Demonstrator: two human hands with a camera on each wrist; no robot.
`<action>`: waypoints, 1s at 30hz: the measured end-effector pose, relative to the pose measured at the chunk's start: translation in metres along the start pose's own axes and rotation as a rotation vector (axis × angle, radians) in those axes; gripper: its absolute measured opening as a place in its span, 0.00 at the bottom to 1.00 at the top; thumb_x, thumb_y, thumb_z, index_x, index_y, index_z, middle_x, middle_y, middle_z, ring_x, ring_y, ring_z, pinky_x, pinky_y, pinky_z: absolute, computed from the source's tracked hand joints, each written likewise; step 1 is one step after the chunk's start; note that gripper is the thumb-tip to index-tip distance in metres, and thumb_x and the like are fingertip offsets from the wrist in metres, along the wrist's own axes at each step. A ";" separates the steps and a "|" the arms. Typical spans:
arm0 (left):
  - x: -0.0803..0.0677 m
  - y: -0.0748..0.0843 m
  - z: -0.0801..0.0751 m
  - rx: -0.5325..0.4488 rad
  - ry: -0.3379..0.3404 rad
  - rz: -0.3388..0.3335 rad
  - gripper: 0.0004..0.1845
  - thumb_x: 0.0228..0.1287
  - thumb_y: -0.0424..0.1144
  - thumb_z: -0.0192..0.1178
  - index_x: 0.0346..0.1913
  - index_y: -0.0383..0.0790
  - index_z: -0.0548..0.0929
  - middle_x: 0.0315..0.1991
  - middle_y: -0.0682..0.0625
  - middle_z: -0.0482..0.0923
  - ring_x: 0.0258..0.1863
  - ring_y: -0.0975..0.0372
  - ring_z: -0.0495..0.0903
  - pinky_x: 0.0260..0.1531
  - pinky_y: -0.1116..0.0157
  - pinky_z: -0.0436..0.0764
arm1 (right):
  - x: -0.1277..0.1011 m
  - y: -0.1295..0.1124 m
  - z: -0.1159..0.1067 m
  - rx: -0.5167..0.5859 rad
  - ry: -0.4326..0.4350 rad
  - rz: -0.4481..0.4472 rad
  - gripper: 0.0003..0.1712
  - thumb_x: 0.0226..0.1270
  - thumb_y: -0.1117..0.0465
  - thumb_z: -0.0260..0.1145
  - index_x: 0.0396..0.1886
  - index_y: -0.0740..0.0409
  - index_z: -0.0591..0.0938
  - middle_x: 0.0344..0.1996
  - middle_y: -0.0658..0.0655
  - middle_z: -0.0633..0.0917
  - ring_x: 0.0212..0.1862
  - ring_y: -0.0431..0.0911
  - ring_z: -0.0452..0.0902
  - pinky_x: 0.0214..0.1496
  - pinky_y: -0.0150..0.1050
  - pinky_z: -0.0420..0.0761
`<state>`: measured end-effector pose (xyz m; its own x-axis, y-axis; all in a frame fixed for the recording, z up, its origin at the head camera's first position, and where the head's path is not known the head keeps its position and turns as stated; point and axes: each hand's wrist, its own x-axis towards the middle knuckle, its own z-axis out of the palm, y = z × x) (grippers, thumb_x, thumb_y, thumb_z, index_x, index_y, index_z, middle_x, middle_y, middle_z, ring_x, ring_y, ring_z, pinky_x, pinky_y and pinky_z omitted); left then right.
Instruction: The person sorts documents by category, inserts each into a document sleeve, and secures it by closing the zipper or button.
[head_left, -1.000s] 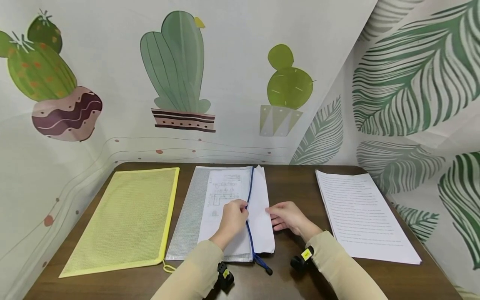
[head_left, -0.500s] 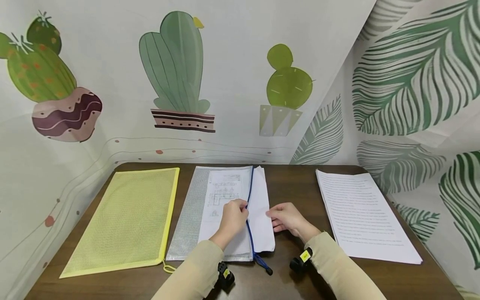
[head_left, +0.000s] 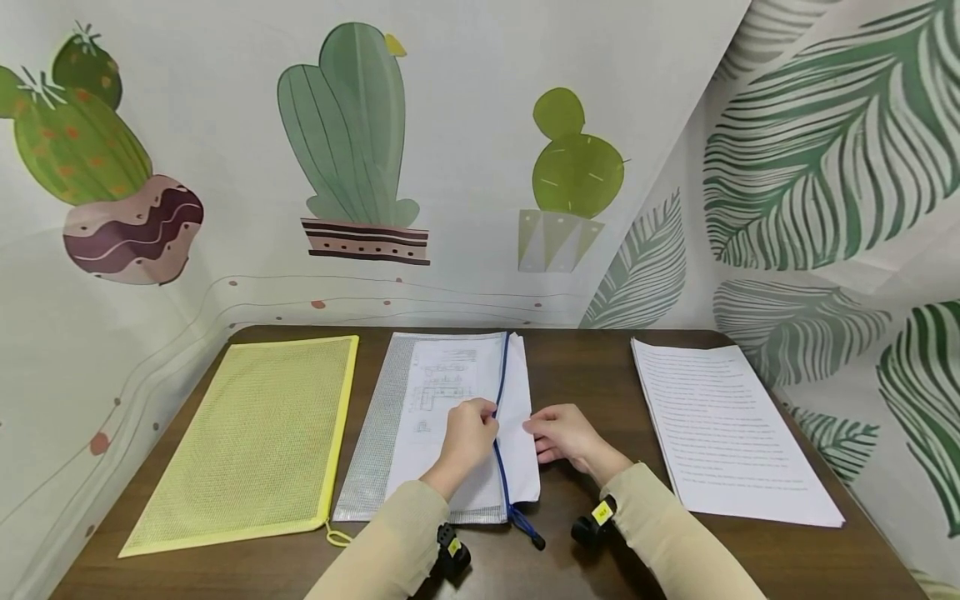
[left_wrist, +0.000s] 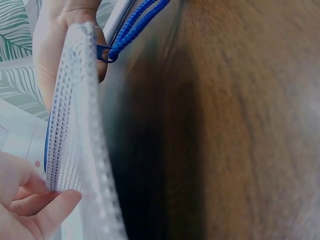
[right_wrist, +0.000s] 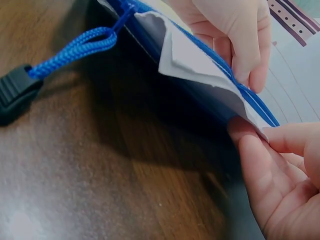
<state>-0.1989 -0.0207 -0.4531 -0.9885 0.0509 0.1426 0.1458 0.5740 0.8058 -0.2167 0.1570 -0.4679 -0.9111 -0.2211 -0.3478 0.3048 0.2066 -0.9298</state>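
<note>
A clear mesh pouch [head_left: 378, 433] with a blue zipper [head_left: 501, 392] lies in the middle of the dark table [head_left: 585, 367]. White paper [head_left: 521, 400] sits partly inside it, its right part sticking out past the zipper. My left hand [head_left: 486, 417] grips the pouch's zipper edge and holds the mesh layer [left_wrist: 75, 125] up. My right hand [head_left: 536, 428] pinches the paper's right edge [right_wrist: 250, 117]. A blue pull cord [right_wrist: 80, 47] with a black toggle [right_wrist: 15, 95] trails from the zipper's near end.
A yellow mesh pouch [head_left: 247, 442] lies flat at the left. A stack of printed sheets [head_left: 727, 425] lies at the right. Cloth with cactus and leaf prints walls in the table's back and sides.
My right hand has moved left with the paper, and less of the sheet shows outside the zipper. The left hand has stayed in place.
</note>
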 end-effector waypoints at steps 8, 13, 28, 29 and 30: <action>0.000 0.000 0.000 -0.004 0.002 0.002 0.13 0.56 0.25 0.55 0.44 0.27 0.83 0.34 0.40 0.84 0.29 0.61 0.80 0.28 0.70 0.78 | 0.000 -0.004 0.007 -0.012 0.022 0.009 0.19 0.60 0.63 0.64 0.46 0.74 0.76 0.21 0.53 0.82 0.21 0.41 0.80 0.24 0.38 0.82; 0.000 0.000 -0.001 -0.010 0.000 0.002 0.13 0.56 0.25 0.54 0.44 0.27 0.82 0.35 0.39 0.84 0.30 0.60 0.80 0.28 0.69 0.78 | 0.002 -0.003 0.010 -0.012 0.023 0.000 0.18 0.59 0.64 0.64 0.45 0.74 0.76 0.21 0.53 0.82 0.21 0.41 0.80 0.24 0.38 0.82; 0.000 0.001 -0.002 0.005 0.008 0.005 0.13 0.56 0.26 0.55 0.43 0.28 0.83 0.35 0.40 0.84 0.31 0.60 0.80 0.31 0.67 0.79 | 0.003 -0.003 0.018 -0.027 0.065 0.001 0.16 0.58 0.64 0.64 0.42 0.73 0.78 0.21 0.54 0.81 0.19 0.41 0.78 0.23 0.38 0.82; 0.000 0.001 -0.002 0.007 0.010 0.004 0.13 0.56 0.26 0.55 0.43 0.28 0.83 0.35 0.41 0.84 0.31 0.60 0.80 0.32 0.67 0.79 | 0.003 -0.003 0.018 -0.034 0.070 0.003 0.16 0.58 0.64 0.65 0.42 0.73 0.78 0.21 0.54 0.81 0.19 0.41 0.79 0.24 0.39 0.82; 0.000 0.001 -0.002 0.008 0.011 0.004 0.13 0.56 0.26 0.55 0.43 0.28 0.83 0.35 0.41 0.84 0.31 0.60 0.80 0.32 0.67 0.79 | 0.003 -0.004 0.019 -0.045 0.074 0.000 0.16 0.58 0.64 0.65 0.41 0.73 0.79 0.21 0.55 0.82 0.19 0.42 0.79 0.24 0.39 0.83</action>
<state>-0.1987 -0.0216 -0.4511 -0.9873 0.0442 0.1523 0.1494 0.5805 0.8005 -0.2151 0.1380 -0.4678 -0.9296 -0.1504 -0.3364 0.2936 0.2494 -0.9228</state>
